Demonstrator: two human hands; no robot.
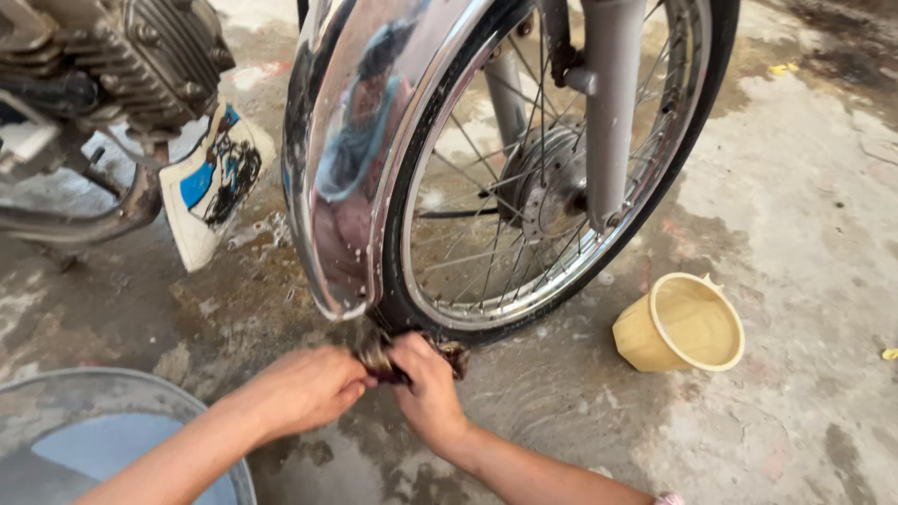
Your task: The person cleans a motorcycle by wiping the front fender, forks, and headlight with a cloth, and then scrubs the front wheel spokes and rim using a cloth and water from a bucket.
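Note:
A motorcycle front wheel (552,187) with chrome rim, spokes and black tyre stands on wet concrete. A shiny chrome mudguard (346,168) curves over its left side. Below the mudguard's lower tip, my left hand (309,388) and my right hand (428,388) both clutch a dark wet rag (385,360) bunched between them, pressed near the bottom of the tyre. Most of the rag is hidden by my fingers.
A pale yellow plastic scoop cup (681,324) lies on its side to the right of the wheel. A metal basin (103,435) with water sits at the bottom left. The engine (112,56) and exhaust pipe (84,224) fill the top left, next to a white printed panel (210,182).

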